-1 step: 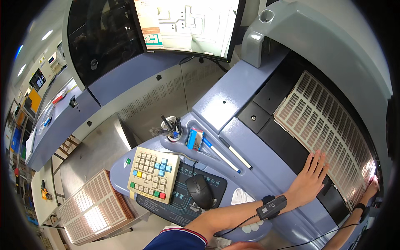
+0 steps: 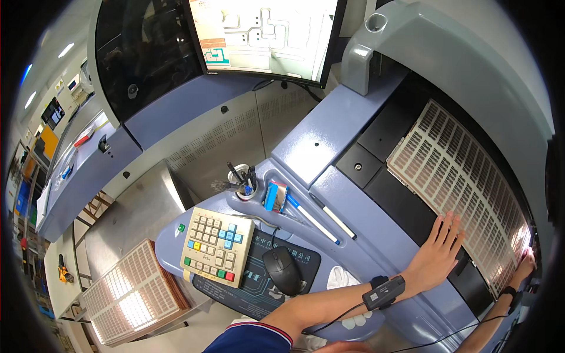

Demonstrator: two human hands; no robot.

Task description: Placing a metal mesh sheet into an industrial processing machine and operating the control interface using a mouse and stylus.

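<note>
A large printed circuit board panel (image 2: 465, 182), with rows of small repeated patterns, lies on the black bed of a machine at the right. My left hand (image 2: 434, 254) reaches over the bed with fingers spread and stretched out. Its fingertips rest at the panel's near left edge. At the far right rim my right hand (image 2: 522, 267) touches the panel's right edge. Its fingers are small and distorted there, so their grip does not show clearly. My left wrist wears a black strapped device (image 2: 384, 293) with a thin cable, and a dark band circles the right wrist.
A grey arched cover (image 2: 465, 47) spans the bed's far side. Left of it stands a monitor (image 2: 271, 35) showing enlarged traces. The ledge holds a keypad (image 2: 216, 247), a mouse (image 2: 282, 270), two pens (image 2: 312, 219) and a pen cup (image 2: 242, 181). More panels (image 2: 132, 294) lie stacked lower left.
</note>
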